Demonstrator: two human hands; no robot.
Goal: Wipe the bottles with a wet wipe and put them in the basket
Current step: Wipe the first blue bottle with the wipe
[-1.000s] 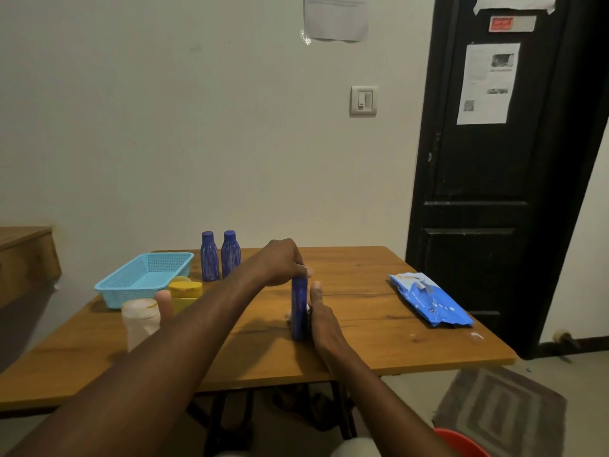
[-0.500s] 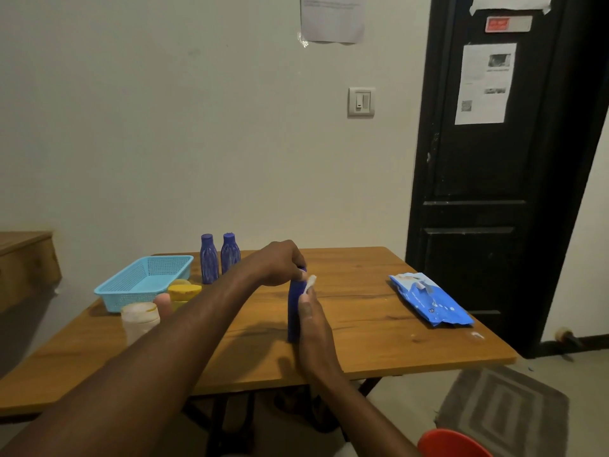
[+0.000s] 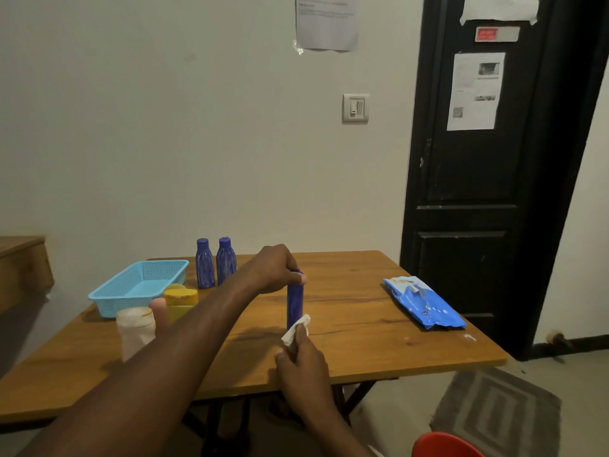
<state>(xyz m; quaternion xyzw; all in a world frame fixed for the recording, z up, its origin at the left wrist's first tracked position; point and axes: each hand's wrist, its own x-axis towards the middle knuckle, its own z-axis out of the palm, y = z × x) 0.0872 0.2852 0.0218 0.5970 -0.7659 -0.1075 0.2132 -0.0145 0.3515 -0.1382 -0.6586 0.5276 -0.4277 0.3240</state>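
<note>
A blue bottle (image 3: 294, 305) stands upright mid-table. My left hand (image 3: 275, 270) grips its top from above. My right hand (image 3: 304, 364) pinches a white wet wipe (image 3: 296, 329) against the bottle's lower part. Two more blue bottles (image 3: 205, 263) (image 3: 226, 260) stand together near the far edge. A light blue basket (image 3: 138, 286) sits at the left, holding nothing I can see. In front of it stand a yellow-capped bottle (image 3: 181, 301), a pinkish bottle (image 3: 159, 313) and a white bottle (image 3: 135, 331), partly hidden by my left forearm.
A blue pack of wet wipes (image 3: 423, 303) lies on the right of the wooden table (image 3: 362, 344). A black door (image 3: 487, 179) stands beyond the right edge. A grey rug (image 3: 494, 410) and a red object (image 3: 445, 445) are on the floor.
My right hand with the wipe slid up the bottle, then back down to its base. My left hand kept its grip on the top.
</note>
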